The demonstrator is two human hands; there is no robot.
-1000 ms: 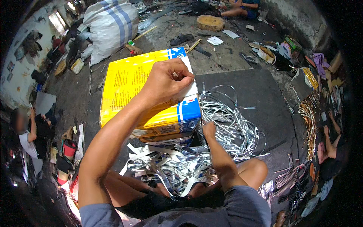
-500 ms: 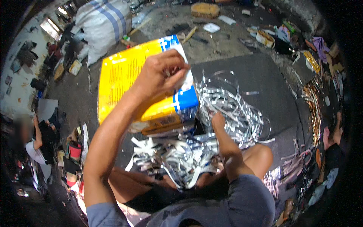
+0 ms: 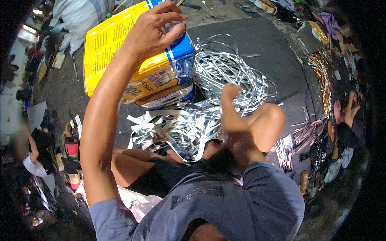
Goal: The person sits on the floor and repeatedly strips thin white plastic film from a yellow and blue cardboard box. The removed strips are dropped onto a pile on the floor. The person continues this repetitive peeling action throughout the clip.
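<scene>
My left hand is raised at the upper edge of a large yellow and blue box-shaped tin. Its fingers are loosely curled, with a gap to the thumb and nothing visible between them. To the right of the tin, a tangled heap of thin shiny silver strips lies on a dark mat. My right hand is closed at the near side of this heap; what its fingers hold, if anything, is hidden. Wider, flat white and silver strips are piled between my legs, close to the tin's near side.
The dark mat reaches under the heap. A large white sack stands at the far left. Bundles of copper-coloured strips and pale strips lie to the right. A person sits at the left; another person's leg shows at the right.
My view has tilted, so the tin and strips appear higher. My left hand's fingers have parted somewhat from the thumb. My right hand stays by the silver heap.
</scene>
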